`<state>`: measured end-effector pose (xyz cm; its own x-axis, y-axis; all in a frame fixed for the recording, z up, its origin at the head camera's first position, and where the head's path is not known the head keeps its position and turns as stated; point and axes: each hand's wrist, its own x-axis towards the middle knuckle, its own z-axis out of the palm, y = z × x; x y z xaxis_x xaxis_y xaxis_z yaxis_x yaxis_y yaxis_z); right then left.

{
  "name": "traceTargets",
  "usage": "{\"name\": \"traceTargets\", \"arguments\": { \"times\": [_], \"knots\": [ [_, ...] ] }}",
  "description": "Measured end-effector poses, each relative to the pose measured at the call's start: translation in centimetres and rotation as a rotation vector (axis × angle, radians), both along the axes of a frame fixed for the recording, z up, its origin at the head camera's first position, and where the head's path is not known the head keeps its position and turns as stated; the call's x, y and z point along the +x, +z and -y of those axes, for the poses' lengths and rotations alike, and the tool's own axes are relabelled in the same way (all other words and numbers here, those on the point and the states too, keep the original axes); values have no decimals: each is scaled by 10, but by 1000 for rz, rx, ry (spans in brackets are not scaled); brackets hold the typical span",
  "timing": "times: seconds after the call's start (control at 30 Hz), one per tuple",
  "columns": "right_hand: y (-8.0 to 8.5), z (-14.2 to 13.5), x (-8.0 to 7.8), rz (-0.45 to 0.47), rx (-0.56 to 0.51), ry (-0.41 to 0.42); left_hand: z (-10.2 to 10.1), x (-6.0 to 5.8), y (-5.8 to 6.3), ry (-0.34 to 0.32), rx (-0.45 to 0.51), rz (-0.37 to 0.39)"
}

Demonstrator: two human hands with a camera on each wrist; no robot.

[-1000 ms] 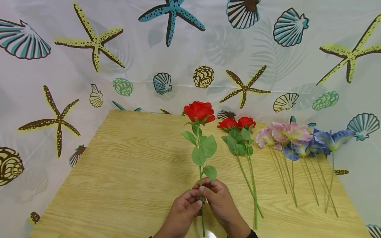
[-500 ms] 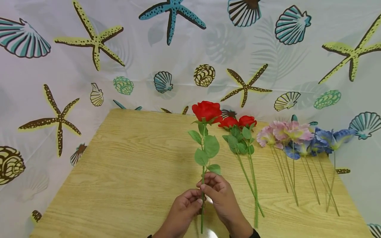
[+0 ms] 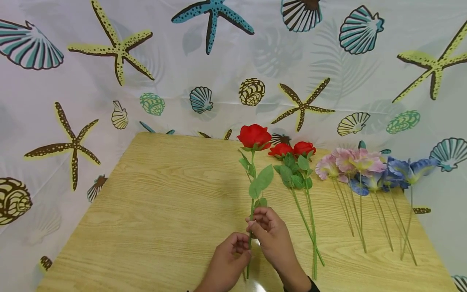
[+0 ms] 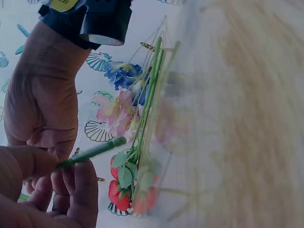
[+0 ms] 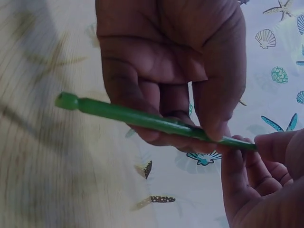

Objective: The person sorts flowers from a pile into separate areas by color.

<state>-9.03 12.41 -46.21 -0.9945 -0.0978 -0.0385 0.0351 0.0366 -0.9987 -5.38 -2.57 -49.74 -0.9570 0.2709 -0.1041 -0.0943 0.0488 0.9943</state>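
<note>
An artificial red rose (image 3: 254,136) with green leaves stands nearly upright in front of me in the head view. My right hand (image 3: 273,237) pinches its stem between thumb and fingers, just under the lowest leaf. Lower down, my left hand (image 3: 228,261) has its thumb and curled fingers around the same stem. The stem's bottom end (image 5: 66,100) sticks out past the left hand (image 5: 171,61) in the right wrist view. In the left wrist view the green stem (image 4: 92,153) crosses between both hands.
Right of my hands, two red roses (image 3: 304,149) lie with crossed stems on the wooden table (image 3: 153,202). Further right are several pink flowers (image 3: 359,160) and blue flowers (image 3: 412,170). A white cloth (image 3: 226,69) printed with shells and starfish hangs behind and at the sides.
The rose has shifted right and its stem has turned, so the leaves now face another way. My right hand has moved slightly up and right; the left has stayed nearly in place.
</note>
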Motion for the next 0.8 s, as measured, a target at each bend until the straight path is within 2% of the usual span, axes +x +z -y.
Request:
{"name": "traceTargets", "arguments": {
  "times": [0.17, 0.4, 0.5, 0.6, 0.7, 0.8],
  "knots": [
    [0, 3, 2, -90, 107, -52, -5, 1, -1, 54, -123, -75],
    [-6, 10, 2, -268, 270, -153, -10, 1, 3, 83, -237, -174],
    [-8, 12, 3, -320, 335, -182, -13, 3, 3, 101, -321, -273],
    [-7, 13, 3, -354, 378, -193, -16, 5, 2, 143, -415, -445],
    [-6, 13, 2, -384, 399, -197, -19, 6, 1, 196, -472, -580],
    [-5, 13, 2, -382, 402, -198, -19, 5, 0, 210, -478, -627]
  ]
}}
